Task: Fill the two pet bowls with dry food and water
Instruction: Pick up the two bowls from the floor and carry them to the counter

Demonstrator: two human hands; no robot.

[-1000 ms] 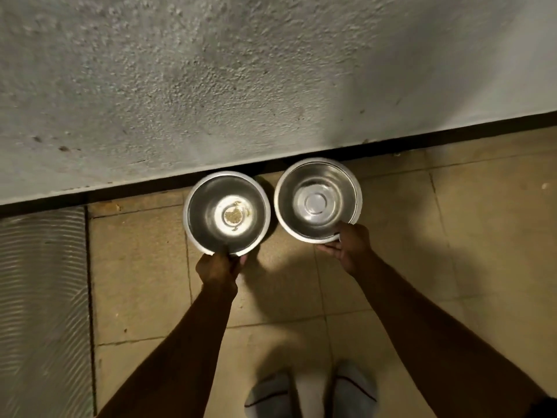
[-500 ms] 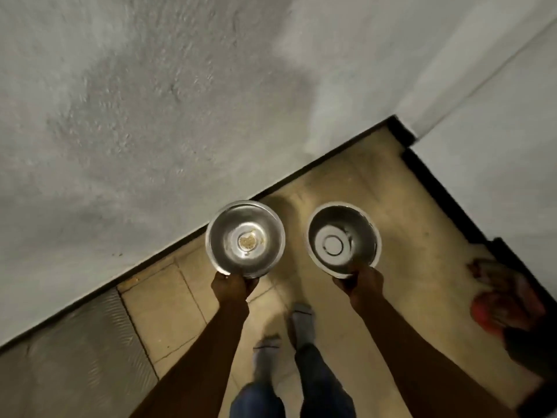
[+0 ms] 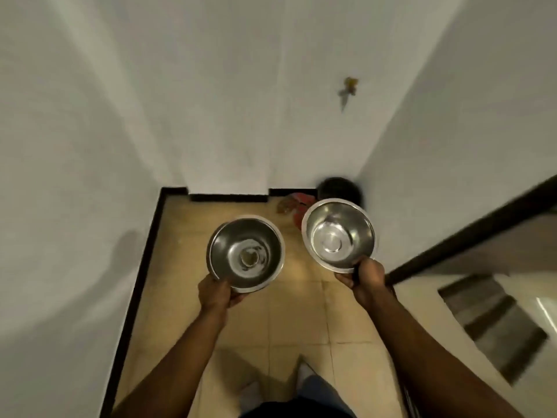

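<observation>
The left hand grips the near rim of the left bowl, fingers curled round the edge, and holds it in the air above the tiled floor. This steel bowl carries a small brownish patch at the centre of its base and a pale smeared ring round it; no water or dry food shows inside. The right hand grips the near rim of the right bowl in the same way, thumb over the edge, and holds it a little higher and farther forward. That bowl's inside is bare and shiny. The two bowls are apart, side by side, both with their mouths facing up toward the camera. White walls close in the floor on the left and ahead, with a dark skirting along their base. Behind the right bowl, in the far corner, lie a red thing and a dark round thing, both too blurred to tell. To the right a dark handrail slopes over stairs. A socked foot shows below.
</observation>
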